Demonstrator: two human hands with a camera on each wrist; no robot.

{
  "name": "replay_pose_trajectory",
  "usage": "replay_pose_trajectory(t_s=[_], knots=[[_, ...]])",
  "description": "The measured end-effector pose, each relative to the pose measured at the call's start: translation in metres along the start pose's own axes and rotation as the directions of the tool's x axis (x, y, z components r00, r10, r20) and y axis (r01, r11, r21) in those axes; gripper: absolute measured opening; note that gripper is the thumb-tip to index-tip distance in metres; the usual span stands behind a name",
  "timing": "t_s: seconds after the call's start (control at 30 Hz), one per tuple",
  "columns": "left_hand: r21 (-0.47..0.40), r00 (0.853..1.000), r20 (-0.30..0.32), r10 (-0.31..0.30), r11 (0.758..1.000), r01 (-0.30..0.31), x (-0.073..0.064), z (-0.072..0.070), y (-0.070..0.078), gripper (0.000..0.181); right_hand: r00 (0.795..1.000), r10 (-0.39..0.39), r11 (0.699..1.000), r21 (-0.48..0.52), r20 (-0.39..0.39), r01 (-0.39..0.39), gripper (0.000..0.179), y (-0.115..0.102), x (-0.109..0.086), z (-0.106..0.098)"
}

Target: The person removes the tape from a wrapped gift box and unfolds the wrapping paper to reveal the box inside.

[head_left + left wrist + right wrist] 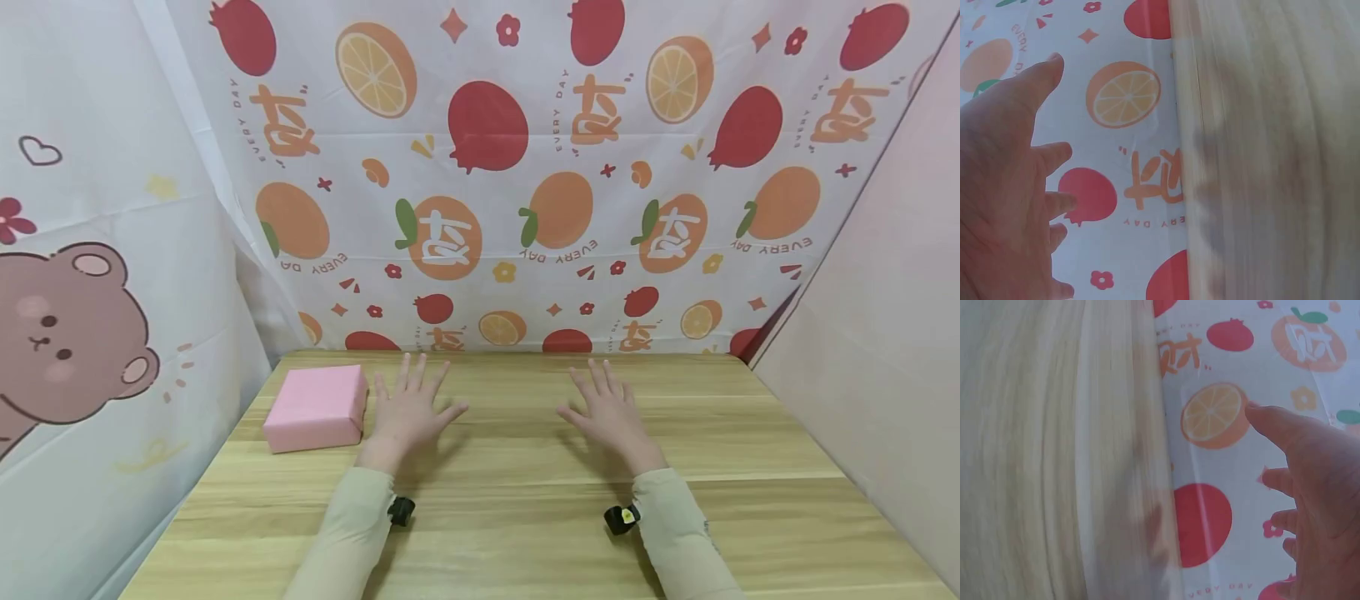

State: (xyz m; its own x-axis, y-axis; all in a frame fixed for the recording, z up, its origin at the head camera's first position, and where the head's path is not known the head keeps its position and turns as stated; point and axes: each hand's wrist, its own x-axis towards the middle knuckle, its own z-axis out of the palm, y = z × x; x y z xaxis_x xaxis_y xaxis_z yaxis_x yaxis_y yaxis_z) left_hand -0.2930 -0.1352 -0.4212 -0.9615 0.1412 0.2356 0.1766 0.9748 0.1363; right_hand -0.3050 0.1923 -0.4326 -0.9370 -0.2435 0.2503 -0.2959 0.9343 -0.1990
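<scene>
My left hand is held over the wooden table with its fingers spread and straight, holding nothing. Just left of it lies a pink box, its near and top faces showing, close to the little finger in the head view. On the other side, my right hand also has spread fingers and grips nothing. Both wrist views show the hands, left and right, with thumb and fingers apart and shadows on the wood.
The wooden table ends at a hanging cloth printed with fruit. A bear-print cloth hangs at the left and a pale panel stands at the right. Small black wrist devices sit by both sleeves.
</scene>
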Motion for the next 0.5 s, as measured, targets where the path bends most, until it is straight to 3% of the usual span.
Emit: replay_pose_trajectory(t_s=[0.2, 0.5], knots=[[0.022, 1.0, -0.029, 0.001, 1.0, -0.001, -0.012, -0.008, -0.013, 0.083, 0.999, -0.043, 0.999, -0.026, -0.001, 0.043, 0.074, -0.016, 0.004, 0.003], [0.031, 0.998, -0.058, -0.004, 0.999, 0.006, -0.034, -0.019, -0.043, 0.082, 0.977, -0.204, 0.978, -0.062, -0.055, 0.2, 0.069, -0.045, 0.009, 0.016]])
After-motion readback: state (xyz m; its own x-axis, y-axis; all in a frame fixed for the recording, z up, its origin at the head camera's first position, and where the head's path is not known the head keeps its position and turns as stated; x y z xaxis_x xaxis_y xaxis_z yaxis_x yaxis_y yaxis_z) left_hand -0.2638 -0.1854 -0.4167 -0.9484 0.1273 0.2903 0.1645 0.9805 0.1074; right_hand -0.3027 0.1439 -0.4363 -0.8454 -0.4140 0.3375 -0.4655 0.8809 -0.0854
